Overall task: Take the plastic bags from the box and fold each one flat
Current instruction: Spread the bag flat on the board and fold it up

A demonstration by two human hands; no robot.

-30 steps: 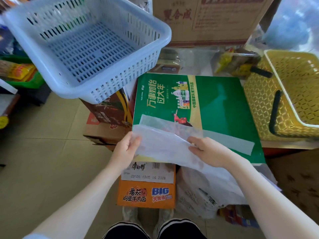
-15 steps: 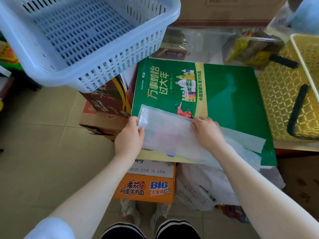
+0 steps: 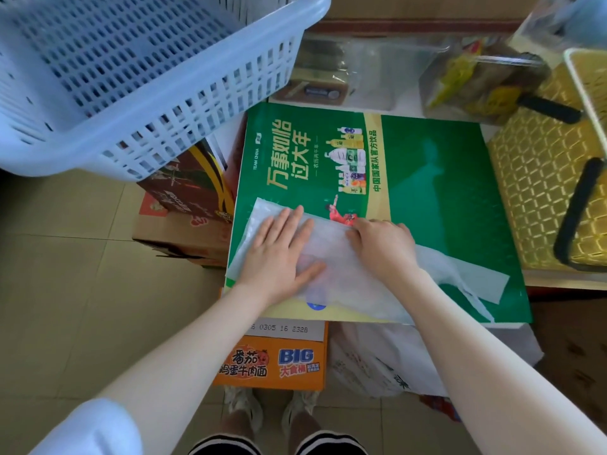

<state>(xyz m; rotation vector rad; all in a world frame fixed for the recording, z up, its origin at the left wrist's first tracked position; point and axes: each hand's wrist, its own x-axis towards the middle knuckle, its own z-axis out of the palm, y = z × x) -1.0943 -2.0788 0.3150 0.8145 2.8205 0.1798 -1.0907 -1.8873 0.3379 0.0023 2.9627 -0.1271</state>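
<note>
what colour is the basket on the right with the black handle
Yellow, with a woven lattice pattern: the basket shows in the head view, at the right edge.

Both my hands on the bag, on the board

My left hand [image 3: 279,251] lies flat on the plastic bag [image 3: 331,257], my right hand [image 3: 382,244] just beside it to the right; the bag lies on the printed board [image 3: 443,192], with one basket [image 3: 131,77] behind-left, another basket [image 3: 542,192] right, and a carton [image 3: 272,359] below the board's near edge.
</note>
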